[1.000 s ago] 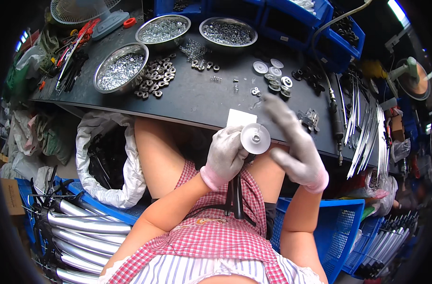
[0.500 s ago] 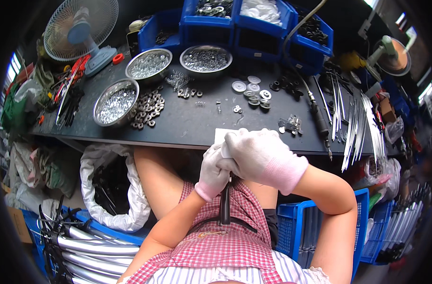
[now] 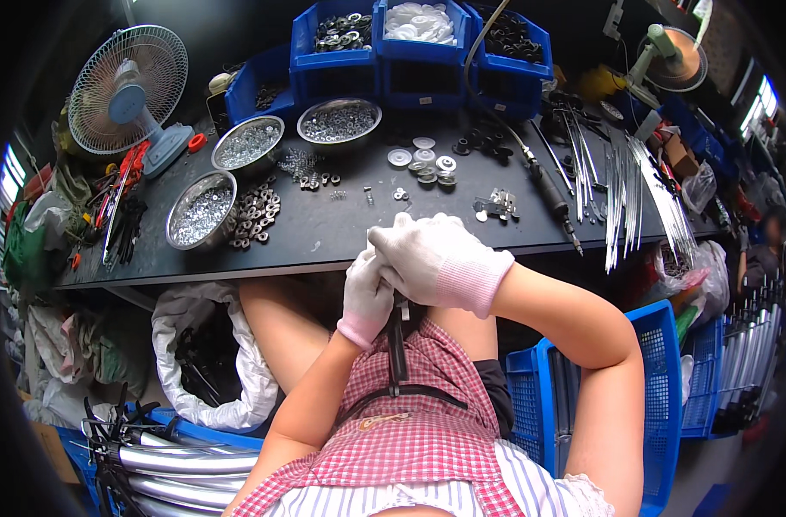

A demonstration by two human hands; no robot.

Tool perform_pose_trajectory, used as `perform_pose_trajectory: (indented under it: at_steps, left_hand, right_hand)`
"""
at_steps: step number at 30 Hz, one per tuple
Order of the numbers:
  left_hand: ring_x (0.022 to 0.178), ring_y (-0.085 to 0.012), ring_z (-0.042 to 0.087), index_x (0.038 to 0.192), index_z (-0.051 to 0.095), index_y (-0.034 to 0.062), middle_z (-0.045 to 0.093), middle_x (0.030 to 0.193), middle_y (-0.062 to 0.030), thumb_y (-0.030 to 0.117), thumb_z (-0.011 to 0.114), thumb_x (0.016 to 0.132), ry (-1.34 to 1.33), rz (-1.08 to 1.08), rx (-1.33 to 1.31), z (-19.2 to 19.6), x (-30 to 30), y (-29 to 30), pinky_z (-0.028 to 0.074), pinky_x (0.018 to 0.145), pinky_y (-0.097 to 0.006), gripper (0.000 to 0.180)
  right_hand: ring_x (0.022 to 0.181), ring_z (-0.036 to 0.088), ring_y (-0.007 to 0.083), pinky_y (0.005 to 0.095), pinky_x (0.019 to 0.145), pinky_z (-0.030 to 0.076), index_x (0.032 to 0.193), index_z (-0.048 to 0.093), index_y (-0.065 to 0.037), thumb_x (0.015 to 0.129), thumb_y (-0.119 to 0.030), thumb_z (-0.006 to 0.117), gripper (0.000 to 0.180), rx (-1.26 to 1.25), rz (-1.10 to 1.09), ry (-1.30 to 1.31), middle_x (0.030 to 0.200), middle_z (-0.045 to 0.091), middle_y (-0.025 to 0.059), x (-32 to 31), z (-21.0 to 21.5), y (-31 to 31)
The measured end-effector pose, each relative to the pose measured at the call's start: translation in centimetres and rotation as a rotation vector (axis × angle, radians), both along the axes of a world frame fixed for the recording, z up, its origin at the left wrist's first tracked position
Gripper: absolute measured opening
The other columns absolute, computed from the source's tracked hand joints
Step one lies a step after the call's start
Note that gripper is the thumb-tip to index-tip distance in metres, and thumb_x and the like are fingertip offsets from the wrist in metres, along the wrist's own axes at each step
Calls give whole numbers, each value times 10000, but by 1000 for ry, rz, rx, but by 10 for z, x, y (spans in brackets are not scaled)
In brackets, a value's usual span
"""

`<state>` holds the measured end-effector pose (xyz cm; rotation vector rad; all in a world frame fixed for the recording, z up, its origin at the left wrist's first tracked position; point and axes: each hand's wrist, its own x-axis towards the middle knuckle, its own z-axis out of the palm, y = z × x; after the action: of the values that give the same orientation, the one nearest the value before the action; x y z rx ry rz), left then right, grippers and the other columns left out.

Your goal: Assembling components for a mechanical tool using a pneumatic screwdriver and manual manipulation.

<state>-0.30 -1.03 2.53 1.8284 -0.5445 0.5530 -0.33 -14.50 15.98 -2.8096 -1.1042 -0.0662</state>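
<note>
Both my hands wear white gloves with pink cuffs and meet just in front of the table's near edge. My left hand [image 3: 367,297] is closed around the upper end of a long black bar [image 3: 396,353], which runs down over my apron toward my lap. A bit of bare metal shows near its top, below the gloves. My right hand [image 3: 423,254] lies over the left one, its fingers curled and pressed together at the top of the bar. Whatever sits inside the right fingers is hidden.
On the dark table [image 3: 315,241] stand metal bowls of small hardware [image 3: 201,211], with loose nuts [image 3: 255,215], springs [image 3: 369,196] and round discs [image 3: 425,159]. A corded power screwdriver [image 3: 548,189] and metal rods [image 3: 621,198] lie rightward. Blue bins [image 3: 337,60] line the back.
The view has shifted, and my joined hands appear slightly further left and tilted. A pale flat piece seen beyond the fingers earlier no longer shows. The left hand still grips the black bar.
</note>
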Motion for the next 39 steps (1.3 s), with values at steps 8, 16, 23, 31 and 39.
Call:
perform_pose_trajectory:
  at_steps: [8, 16, 23, 31, 39]
  left_hand:
    - [894, -379, 614, 934, 624, 21, 655, 902, -160, 48, 576, 814, 38, -57, 120, 3, 12, 14, 488, 781, -453, 132]
    - [880, -196, 668, 1124, 530, -35, 661, 985, -124, -78, 370, 890, 572, -559, -234, 14, 20, 16, 556, 763, -319, 287]
    - [789, -357, 667, 889, 604, -7, 650, 795, -208, 25, 527, 843, 247, -167, -165, -31, 24, 8, 522, 678, -413, 95]
    - [739, -330, 655, 768, 605, -11, 645, 779, -176, 4, 543, 794, 106, 101, -51, -5, 4, -9, 512, 676, -393, 69]
    - [973, -319, 599, 1227, 562, 48, 585, 1178, -169, 338, 606, 905, -223, -117, -314, 21, -41, 8, 458, 862, -428, 436]
  right_hand:
    - [936, 622, 403, 447, 800, 504, 1235, 496, -10, 817, -176, 659, 479, 96, 141, 157, 955, 624, 210, 22, -4, -15]
    - [949, 645, 378, 419, 820, 514, 1236, 533, -6, 809, -229, 697, 509, 100, 204, 49, 1034, 655, 226, 37, -6, -23]
    - [753, 658, 380, 444, 679, 531, 905, 592, 6, 803, -291, 669, 324, -3, 134, 18, 810, 648, 208, 29, 6, 3]
    - [720, 669, 343, 441, 665, 529, 855, 609, -32, 835, -388, 642, 358, 56, -93, -137, 815, 645, 162, 14, -18, 23]
    - [576, 607, 220, 292, 550, 488, 956, 678, -41, 689, 24, 618, 282, 593, 109, -276, 783, 627, 123, -49, 29, -29]
